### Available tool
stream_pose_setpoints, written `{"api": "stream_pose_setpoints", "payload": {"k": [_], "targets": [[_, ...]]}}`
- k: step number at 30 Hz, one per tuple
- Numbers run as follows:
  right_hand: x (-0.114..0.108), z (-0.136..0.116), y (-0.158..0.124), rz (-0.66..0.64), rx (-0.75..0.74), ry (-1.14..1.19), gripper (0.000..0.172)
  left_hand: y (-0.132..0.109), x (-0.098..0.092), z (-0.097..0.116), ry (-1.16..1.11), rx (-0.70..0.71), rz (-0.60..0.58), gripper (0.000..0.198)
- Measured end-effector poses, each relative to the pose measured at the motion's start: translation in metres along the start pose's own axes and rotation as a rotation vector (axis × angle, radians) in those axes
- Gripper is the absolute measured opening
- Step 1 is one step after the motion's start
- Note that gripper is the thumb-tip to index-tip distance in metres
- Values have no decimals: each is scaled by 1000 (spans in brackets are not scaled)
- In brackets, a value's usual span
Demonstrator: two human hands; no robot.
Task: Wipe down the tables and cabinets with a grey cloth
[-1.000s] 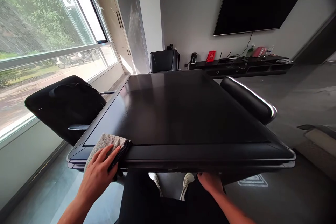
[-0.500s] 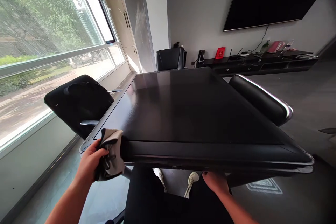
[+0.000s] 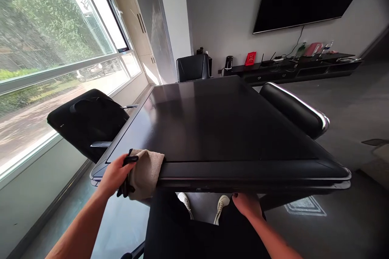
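My left hand (image 3: 117, 175) is closed on a beige-grey cloth (image 3: 146, 174) with black parts along its left side. The cloth lies over the near left edge of a black table (image 3: 206, 125) and hangs down in front of it. Part of the cloth is bunched under my fingers. Below the table's front edge, my right hand (image 3: 246, 205) rests on or beside my right thigh. Its fingers are mostly hidden, so their pose does not show.
Black chairs stand at the left (image 3: 89, 123), the far end (image 3: 193, 68) and the right (image 3: 294, 110) of the table. Behind is a low black cabinet (image 3: 322, 73) with a kettle (image 3: 229, 62) and a red packet (image 3: 250, 58). A window (image 3: 54, 20) runs along the left.
My left hand has moved right and slightly up, and the cloth now spreads more over the table edge. My right hand stays low by my thigh. The view has shifted slightly.
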State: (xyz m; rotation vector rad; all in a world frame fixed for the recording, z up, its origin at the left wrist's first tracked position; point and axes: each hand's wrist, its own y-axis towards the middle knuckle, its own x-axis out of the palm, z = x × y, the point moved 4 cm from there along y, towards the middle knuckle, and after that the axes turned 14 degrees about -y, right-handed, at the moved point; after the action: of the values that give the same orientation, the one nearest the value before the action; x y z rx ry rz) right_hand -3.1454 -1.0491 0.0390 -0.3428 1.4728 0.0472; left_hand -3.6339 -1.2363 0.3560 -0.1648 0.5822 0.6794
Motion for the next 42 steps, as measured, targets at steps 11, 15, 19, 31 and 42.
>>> {"api": "stream_pose_setpoints", "payload": {"k": [11,15,19,31,42], "targets": [[-7,-2,0,26,-34,5,33,5,-22,71,-59,161,12,43],[-5,0,-1,22,-51,47,32,22,-25,105,-557,129,70,53],[-2,2,-3,32,-37,53,31,51,-18,82,-677,-71,-9,77],[3,1,5,24,-13,40,36,55,11,14,-560,-370,-301,82],[-4,2,0,43,-11,83,33,67,45,113,-680,-174,-450,96]]}}
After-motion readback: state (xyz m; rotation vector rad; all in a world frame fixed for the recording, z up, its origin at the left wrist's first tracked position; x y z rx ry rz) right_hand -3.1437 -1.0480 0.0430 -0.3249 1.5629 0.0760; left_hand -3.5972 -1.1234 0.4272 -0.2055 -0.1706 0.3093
